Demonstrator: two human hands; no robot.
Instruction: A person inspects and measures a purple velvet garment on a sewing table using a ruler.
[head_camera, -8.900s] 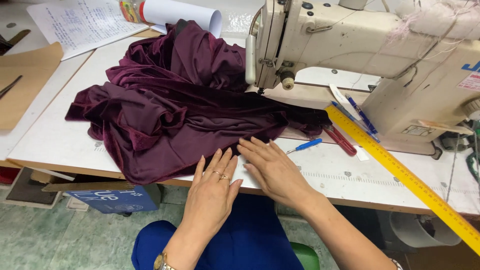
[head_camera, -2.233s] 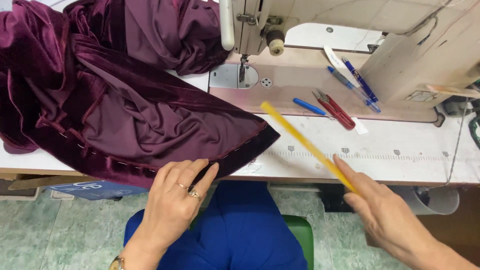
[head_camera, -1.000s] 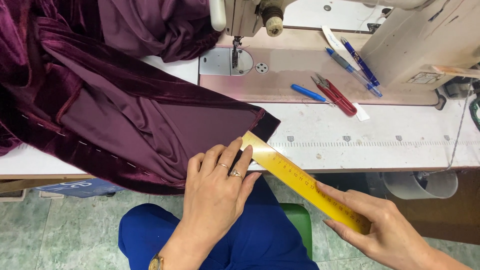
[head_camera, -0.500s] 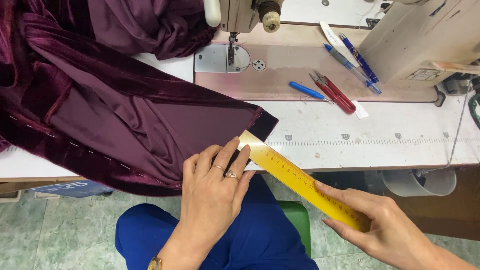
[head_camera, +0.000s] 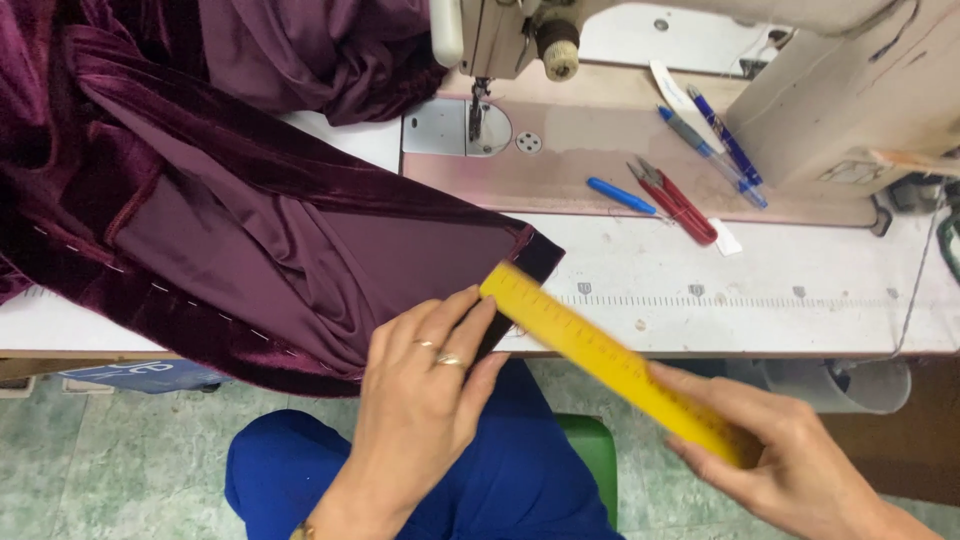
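Pressing plush maroon velvet (head_camera: 250, 260), left hand (head_camera: 425, 390), flat yellow ruler (head_camera: 610, 360), right hand (head_camera: 790, 470)

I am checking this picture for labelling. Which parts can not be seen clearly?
Head view:
- Yellow ruler: markings blurred; far end covered by the right hand.
- Maroon fabric: cut off at left and top edges; its near corner hidden under the left hand.
- Sewing machine: top cut off.

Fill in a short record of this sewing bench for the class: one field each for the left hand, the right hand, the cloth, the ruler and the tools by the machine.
Left hand: flat on the cloth's edge, fingers at the ruler's upper end
Right hand: grips the ruler's lower end
Cloth: dark purple velvet, lining side up, spread on the table
Ruler: yellow, slanted across the table edge
Tools: red snips, blue pens beside the sewing machine
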